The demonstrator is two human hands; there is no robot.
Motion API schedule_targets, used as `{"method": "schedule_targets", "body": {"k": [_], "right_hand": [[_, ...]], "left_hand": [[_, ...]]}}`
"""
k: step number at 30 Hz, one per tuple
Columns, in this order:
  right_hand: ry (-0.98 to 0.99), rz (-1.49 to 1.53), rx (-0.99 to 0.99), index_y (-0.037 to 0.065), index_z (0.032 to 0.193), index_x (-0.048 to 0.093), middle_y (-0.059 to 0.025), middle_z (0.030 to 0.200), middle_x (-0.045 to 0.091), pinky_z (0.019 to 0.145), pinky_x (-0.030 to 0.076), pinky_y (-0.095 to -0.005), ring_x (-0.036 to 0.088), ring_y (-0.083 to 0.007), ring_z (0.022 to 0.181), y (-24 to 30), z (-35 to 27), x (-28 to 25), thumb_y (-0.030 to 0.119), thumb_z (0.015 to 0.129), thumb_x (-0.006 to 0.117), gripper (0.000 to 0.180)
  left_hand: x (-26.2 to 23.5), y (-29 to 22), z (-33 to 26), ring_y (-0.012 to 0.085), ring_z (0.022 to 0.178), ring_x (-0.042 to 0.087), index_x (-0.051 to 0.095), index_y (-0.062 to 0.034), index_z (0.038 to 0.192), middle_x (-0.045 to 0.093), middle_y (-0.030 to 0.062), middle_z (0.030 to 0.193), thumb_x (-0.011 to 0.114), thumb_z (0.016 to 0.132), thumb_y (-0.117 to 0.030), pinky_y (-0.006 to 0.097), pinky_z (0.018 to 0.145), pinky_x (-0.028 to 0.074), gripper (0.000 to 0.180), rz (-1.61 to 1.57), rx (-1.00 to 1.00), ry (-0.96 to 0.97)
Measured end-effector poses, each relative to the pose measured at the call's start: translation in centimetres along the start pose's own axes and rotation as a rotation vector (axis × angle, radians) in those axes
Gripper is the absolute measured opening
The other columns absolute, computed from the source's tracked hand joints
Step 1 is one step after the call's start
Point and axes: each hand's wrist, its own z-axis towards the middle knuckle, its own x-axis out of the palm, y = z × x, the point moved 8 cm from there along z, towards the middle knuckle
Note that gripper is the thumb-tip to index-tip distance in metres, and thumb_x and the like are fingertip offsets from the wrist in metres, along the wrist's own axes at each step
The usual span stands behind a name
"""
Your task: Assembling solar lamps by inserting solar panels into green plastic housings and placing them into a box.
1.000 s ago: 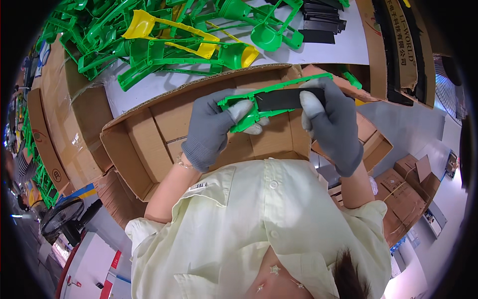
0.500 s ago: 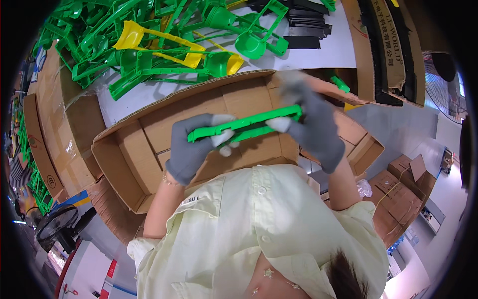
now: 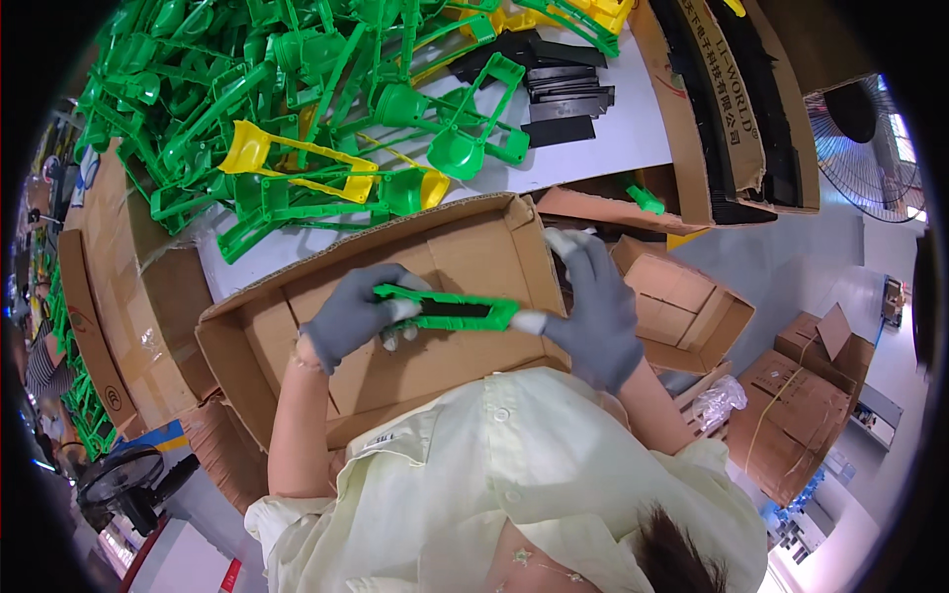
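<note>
Above a cardboard box, my gloved left hand (image 3: 354, 314) is closed around the left end of a green plastic frame (image 3: 502, 314). A flat black strip (image 3: 450, 309) lies inside the frame's opening. My gloved right hand (image 3: 598, 321) is at the frame's other end, its thumb tip against that end. The right hand's fingers stretch up and away from the frame. Both gloves are grey with pale fingertips. The cardboard box (image 3: 232, 371) below my hands shows a bare bottom.
A heap of green frames (image 3: 297, 59) with some yellow frames (image 3: 247, 148) covers the table beyond the box. Black strips (image 3: 563, 99) lie stacked at its right. A smaller carton (image 3: 682, 287) stands to the right, and black fans (image 3: 129, 484) stand at both sides.
The frame has tipped so its opening and the black strip show. My right hand has slid to the frame's right end. The view has shifted, showing more of the table.
</note>
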Motion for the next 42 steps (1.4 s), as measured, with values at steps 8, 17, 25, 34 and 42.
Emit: {"method": "schedule_targets", "body": {"k": [8, 17, 25, 34, 42], "right_hand": [[0.098, -0.077, 0.160, 0.014, 0.136, 0.039, -0.0113, 0.093, 0.060, 0.068, 0.049, -0.0380, 0.061, -0.0299, 0.075, -3.8, -1.8, 2.7, 0.021, 0.078, 0.063, 0.063], [-0.166, -0.066, 0.070, 0.013, 0.106, 0.063, -0.0038, 0.087, 0.059, 0.059, 0.046, -0.0278, 0.056, -0.0160, 0.063, -5.6, 5.6, -4.2, 0.020, 0.079, 0.065, 0.028], [-0.055, -0.481, -0.197, 0.020, 0.103, 0.062, -0.0013, 0.095, 0.056, 0.071, 0.050, -0.0341, 0.060, -0.0198, 0.086, -9.1, 13.8, -2.3, 0.019, 0.074, 0.067, 0.030], [0.138, -0.459, -0.494, 0.017, 0.111, 0.057, -0.0045, 0.097, 0.054, 0.068, 0.049, -0.0386, 0.058, -0.0241, 0.085, -5.6, 14.9, 1.7, 0.018, 0.072, 0.069, 0.040], [0.343, -0.344, -0.370, 0.009, 0.095, 0.056, -0.0082, 0.090, 0.059, 0.069, 0.048, -0.0377, 0.061, -0.0288, 0.082, -6.2, 16.0, 2.2, 0.011, 0.073, 0.065, 0.024]], "left_hand": [[3.1, -3.1, 5.2, 0.0237, 0.067, 0.063, 0.049, -0.0029, 0.107, 0.059, 0.0140, 0.079, 0.065, 0.077, -0.014, 0.034, 0.050, 0.051, 0.036, 1.259, 0.370, -0.419], [4.4, -11.6, 0.1, 0.0282, 0.087, 0.057, 0.059, -0.0137, 0.096, 0.055, 0.0095, 0.104, 0.067, 0.074, -0.024, 0.039, 0.066, 0.049, 0.026, 1.218, 0.948, -0.867], [-0.4, -13.6, 3.5, 0.0442, 0.119, 0.034, 0.061, -0.0057, 0.085, 0.046, 0.0190, 0.122, 0.072, 0.069, -0.030, 0.052, 0.101, 0.027, 0.031, 1.291, 0.796, -1.126], [-2.3, -14.2, 1.4, 0.0254, 0.076, 0.062, 0.047, -0.0070, 0.100, 0.057, 0.0125, 0.110, 0.059, 0.087, -0.013, 0.031, 0.056, 0.052, 0.019, 0.622, 1.012, -1.012], [-3.5, -8.4, 0.6, 0.0235, 0.081, 0.066, 0.047, 0.0027, 0.113, 0.061, 0.0182, 0.106, 0.056, 0.088, -0.007, 0.026, 0.054, 0.054, 0.028, -0.518, 0.679, -0.516]]}}
